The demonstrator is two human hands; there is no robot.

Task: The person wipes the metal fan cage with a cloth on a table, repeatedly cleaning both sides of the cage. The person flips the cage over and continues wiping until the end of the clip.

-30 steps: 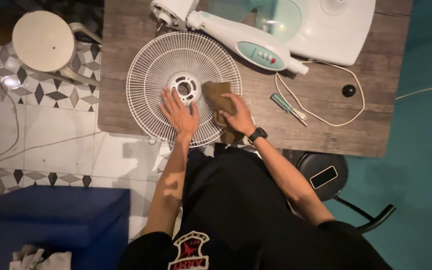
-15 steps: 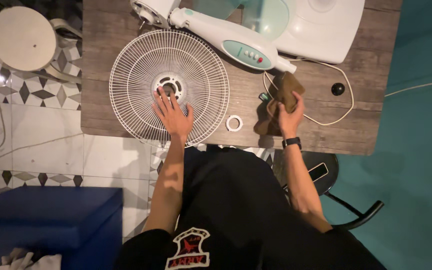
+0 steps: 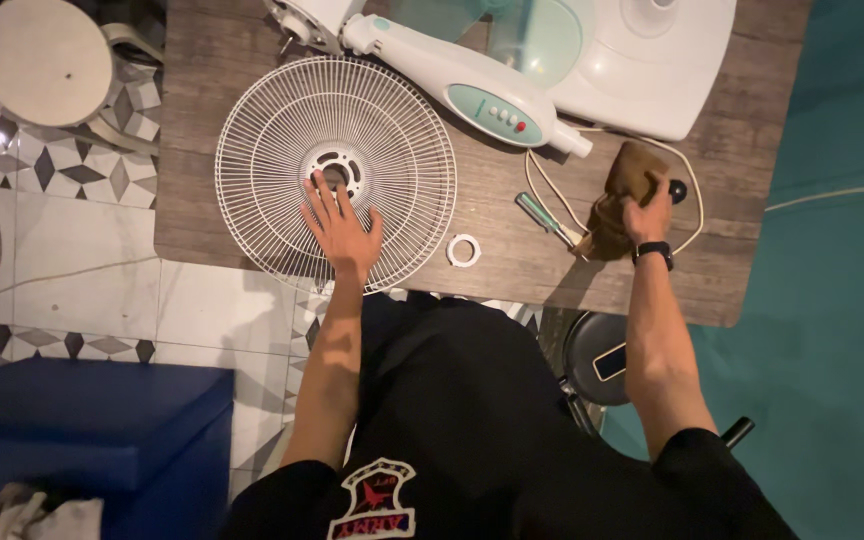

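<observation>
A round white wire fan grille (image 3: 282,120) lies flat on the wooden table (image 3: 732,270). My left hand (image 3: 340,228) rests flat on it, fingers spread, just below its central hub. Far to the right, my right hand (image 3: 647,215) holds a brown cloth (image 3: 624,185) above the table, close to a small black knob (image 3: 678,190) and the white power cord (image 3: 542,195). A black watch sits on that wrist. A small white plastic ring (image 3: 463,250) lies on the table between my hands.
The fan's white and pale green body with its button panel (image 3: 472,85) and base (image 3: 652,60) lie at the table's far side. A green-handled screwdriver (image 3: 544,218) lies by the cord. A round stool (image 3: 42,60) stands left, a black stool (image 3: 602,365) under my right arm, a blue box (image 3: 82,430) bottom left.
My right hand lifted the brown cloth off the grille and carried it right across the table, past the screwdriver, to the black knob. The white ring became visible. My left hand stayed on the grille.
</observation>
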